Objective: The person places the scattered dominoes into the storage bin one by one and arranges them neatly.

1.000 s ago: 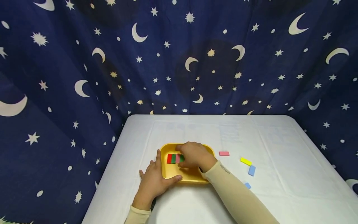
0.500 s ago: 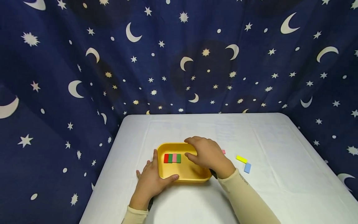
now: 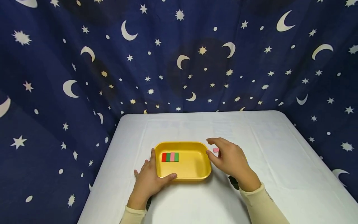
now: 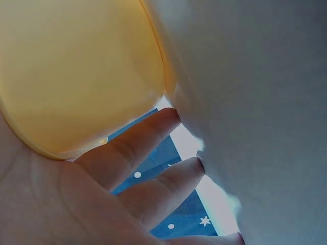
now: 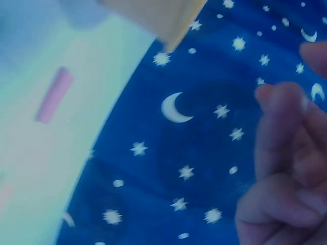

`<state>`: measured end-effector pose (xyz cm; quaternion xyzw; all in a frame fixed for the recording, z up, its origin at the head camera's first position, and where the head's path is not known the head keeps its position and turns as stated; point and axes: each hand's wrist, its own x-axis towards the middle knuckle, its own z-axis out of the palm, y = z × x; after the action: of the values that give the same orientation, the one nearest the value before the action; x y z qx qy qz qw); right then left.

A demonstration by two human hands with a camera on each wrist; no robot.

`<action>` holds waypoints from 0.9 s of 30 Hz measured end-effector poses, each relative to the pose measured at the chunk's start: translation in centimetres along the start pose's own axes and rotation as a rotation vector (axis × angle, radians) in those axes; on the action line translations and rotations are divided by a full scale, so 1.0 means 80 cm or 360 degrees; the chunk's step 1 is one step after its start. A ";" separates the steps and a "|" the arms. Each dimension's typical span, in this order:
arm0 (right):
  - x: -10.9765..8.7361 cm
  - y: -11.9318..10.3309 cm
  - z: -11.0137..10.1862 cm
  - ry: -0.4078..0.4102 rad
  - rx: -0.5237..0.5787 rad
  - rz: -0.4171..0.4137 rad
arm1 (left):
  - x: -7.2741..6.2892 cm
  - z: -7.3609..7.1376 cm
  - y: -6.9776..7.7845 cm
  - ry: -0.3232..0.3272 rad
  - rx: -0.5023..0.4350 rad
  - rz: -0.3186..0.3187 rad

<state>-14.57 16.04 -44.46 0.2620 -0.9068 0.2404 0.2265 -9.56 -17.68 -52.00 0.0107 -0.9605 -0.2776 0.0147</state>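
A yellow tray (image 3: pixel 193 163) sits on the white table. In its left part lies a side-by-side row of small flat tiles: a red tile (image 3: pixel 163 157), a green tile (image 3: pixel 168 157), a pink tile (image 3: pixel 172 156) and another green tile (image 3: pixel 176 157). My left hand (image 3: pixel 148 183) braces the tray's left end, thumb along the front rim. In the left wrist view its fingers (image 4: pixel 153 191) reach straight past the tray's wall. My right hand (image 3: pixel 232 158) is just off the right rim, holding nothing, thumb and index finger apart. Beyond it lies a loose pink tile (image 3: pixel 216 150).
The white table (image 3: pixel 195 124) ends at the back against a dark blue curtain (image 3: pixel 156 62) with moons and stars. A sliver of a blue tile (image 3: pixel 247 162) shows behind the right hand, which hides that part of the table.
My right hand has let go of the rightmost green tile and moved right, out of the tray. My left hand stays at the tray. The head view has shifted slightly.
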 end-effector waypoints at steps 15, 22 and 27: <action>-0.023 0.046 0.005 0.0258 0.0029 0.0127 | -0.002 0.002 0.002 -0.0009 -0.0004 -0.0019; -0.022 0.057 0.024 0.0172 -0.0127 0.0332 | 0.000 -0.001 0.000 -0.0011 0.0007 -0.0018; -0.025 0.069 0.039 -0.0026 -0.0202 0.0527 | 0.000 -0.002 0.002 -0.0012 0.0008 -0.0020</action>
<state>-17.15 19.16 -49.72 0.0961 -0.9528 0.2145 0.1923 -9.58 -17.65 -51.82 0.0158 -0.9612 -0.2752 0.0093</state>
